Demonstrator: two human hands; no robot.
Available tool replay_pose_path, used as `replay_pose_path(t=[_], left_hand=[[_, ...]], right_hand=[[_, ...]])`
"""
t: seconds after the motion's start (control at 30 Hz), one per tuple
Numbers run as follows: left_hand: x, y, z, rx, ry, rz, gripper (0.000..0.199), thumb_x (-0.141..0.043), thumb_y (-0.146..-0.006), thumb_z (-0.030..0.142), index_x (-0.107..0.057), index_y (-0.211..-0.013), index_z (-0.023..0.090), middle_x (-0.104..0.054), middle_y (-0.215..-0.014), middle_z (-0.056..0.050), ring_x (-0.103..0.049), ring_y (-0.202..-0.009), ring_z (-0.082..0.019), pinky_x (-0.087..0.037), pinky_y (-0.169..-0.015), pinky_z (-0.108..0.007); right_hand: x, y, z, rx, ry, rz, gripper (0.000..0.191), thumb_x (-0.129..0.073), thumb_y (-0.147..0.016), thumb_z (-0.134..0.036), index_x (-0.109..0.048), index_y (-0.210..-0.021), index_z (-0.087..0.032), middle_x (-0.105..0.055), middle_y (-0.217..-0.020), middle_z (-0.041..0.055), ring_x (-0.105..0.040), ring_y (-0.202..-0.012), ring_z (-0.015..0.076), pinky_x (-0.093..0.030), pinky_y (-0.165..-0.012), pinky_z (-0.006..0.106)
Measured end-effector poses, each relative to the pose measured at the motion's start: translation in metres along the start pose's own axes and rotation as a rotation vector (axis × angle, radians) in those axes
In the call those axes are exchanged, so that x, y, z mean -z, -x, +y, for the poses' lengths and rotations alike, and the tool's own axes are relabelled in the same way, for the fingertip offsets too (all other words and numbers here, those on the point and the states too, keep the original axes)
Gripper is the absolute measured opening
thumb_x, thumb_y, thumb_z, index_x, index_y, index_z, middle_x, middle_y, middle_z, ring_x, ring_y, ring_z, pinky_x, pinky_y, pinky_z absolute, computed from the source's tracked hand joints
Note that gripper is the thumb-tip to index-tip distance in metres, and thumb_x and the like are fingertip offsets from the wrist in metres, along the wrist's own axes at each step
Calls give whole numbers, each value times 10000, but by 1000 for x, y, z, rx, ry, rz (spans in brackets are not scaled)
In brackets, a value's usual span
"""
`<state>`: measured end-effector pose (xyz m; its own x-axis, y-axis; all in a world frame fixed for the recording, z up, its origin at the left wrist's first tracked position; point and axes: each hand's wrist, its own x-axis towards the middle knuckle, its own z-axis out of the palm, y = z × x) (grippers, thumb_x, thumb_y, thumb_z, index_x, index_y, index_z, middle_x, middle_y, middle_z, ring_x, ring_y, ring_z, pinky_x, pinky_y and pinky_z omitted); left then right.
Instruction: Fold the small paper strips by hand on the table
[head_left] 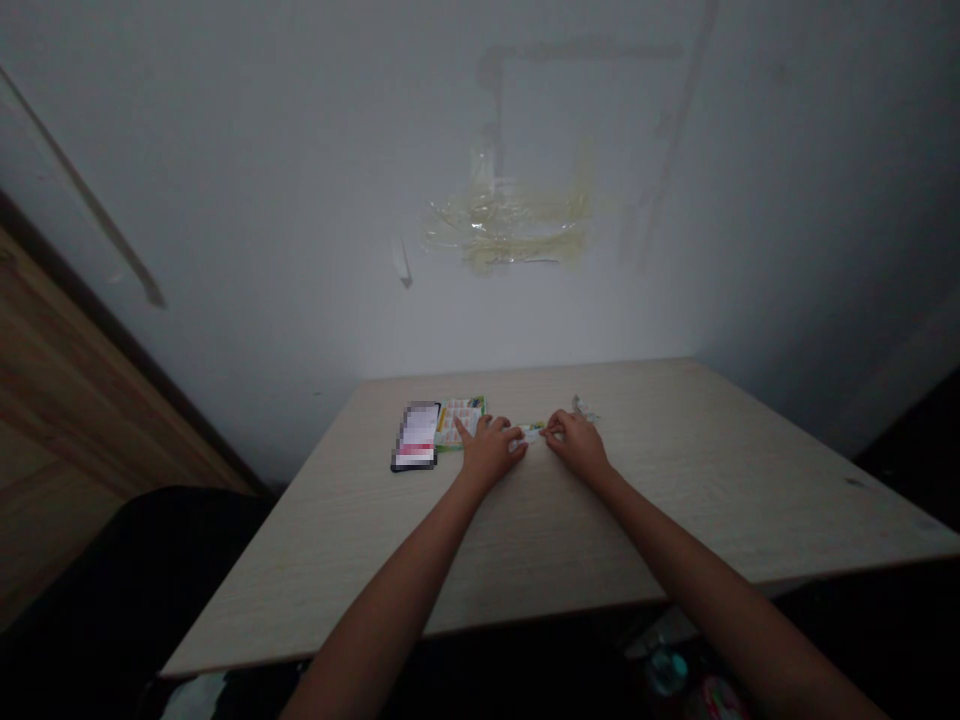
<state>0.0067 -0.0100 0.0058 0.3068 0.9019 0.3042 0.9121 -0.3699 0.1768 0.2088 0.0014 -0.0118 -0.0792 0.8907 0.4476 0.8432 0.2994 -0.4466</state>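
Note:
Near the far middle of the table, my left hand (pixel 491 450) is palm down. Its outer fingers are spread, while the thumb and index finger close on one end of a small whitish, partly see-through strip (pixel 532 435). My right hand (pixel 579 442) pinches the other end between thumb and fingertips. A bit of green and yellow shows behind the strip; its exact kind is too small to make out. Under the left hand's outer fingers lies a printed card or booklet (pixel 450 410) with a green edge. Just beyond the right hand sits a small crumpled greyish scrap (pixel 583 406).
A phone (pixel 416 436) with a lit, blurred-out screen lies left of the card, touching or overlapping it. The pale wooden table (pixel 712 470) meets a wall (pixel 300 250) with peeling tape (pixel 517 225). Below the front edge, a bottle with a teal cap (pixel 667 668) shows dimly.

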Motion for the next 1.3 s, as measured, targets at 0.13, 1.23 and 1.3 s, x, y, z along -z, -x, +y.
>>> replay_pose_path(t=[0.13, 1.23, 1.3], left_hand=[[0, -1, 1, 1, 12, 12, 233, -562, -909, 505, -705, -1061, 399, -639, -1276, 5, -411, -1328, -323, 69, -1073, -814], [-6, 1, -4, 17, 39, 2, 265, -561, -898, 527, -685, -1120, 451, -582, -1409, 42, -326, -1415, -374, 66, -1027, -856], [-6, 2, -4, 20, 44, -3, 267, -559, -899, 528, -685, -1121, 450, -579, -1412, 40, -325, -1417, -371, 68, -1031, -852]], right_hand=[[3, -1, -3, -24, 60, 17, 92, -640, -873, -303, -643, -926, -228, -678, -897, 46, -612, -902, 213, -446, -809, 315], [-6, -8, -12, -12, 18, -38, 243, -703, -784, -270, -629, -1011, -225, -695, -910, 25, -584, -939, 227, -413, -871, 362], [-5, -7, -13, -16, 16, -46, 259, -709, -780, -279, -628, -1020, -225, -694, -925, 27, -585, -949, 228, -414, -868, 362]])
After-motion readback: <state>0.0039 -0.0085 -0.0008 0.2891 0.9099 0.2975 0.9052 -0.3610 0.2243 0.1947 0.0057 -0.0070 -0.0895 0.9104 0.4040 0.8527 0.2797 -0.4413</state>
